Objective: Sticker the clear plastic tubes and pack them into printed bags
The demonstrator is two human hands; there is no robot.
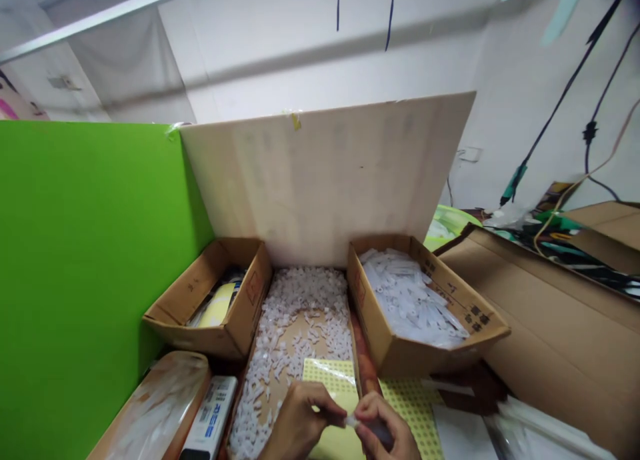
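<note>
My left hand (304, 413) pinches a small white plastic piece (351, 421) between thumb and fingertips. From the other side my right hand (387, 428) meets it, closed around a translucent plastic piece (381, 435) that is mostly covered by the fingers. The two pieces seem to touch, but the fingertips hide the join. Beneath the hands lies a yellow sheet with printed dots (330, 369). Behind it, a shallow cardboard tray (293, 333) holds many loose small white plastic pieces (305, 283).
Right, a cardboard box (367, 313) holds translucent plastic pieces (407, 293). Left stand another cardboard box (250, 307), a bag-lined box (160, 407) and a white carton (210, 413). A beige board (325, 180) and green panel (85, 260) enclose the back and left. Clear plastic packaging (545, 433) lies front right.
</note>
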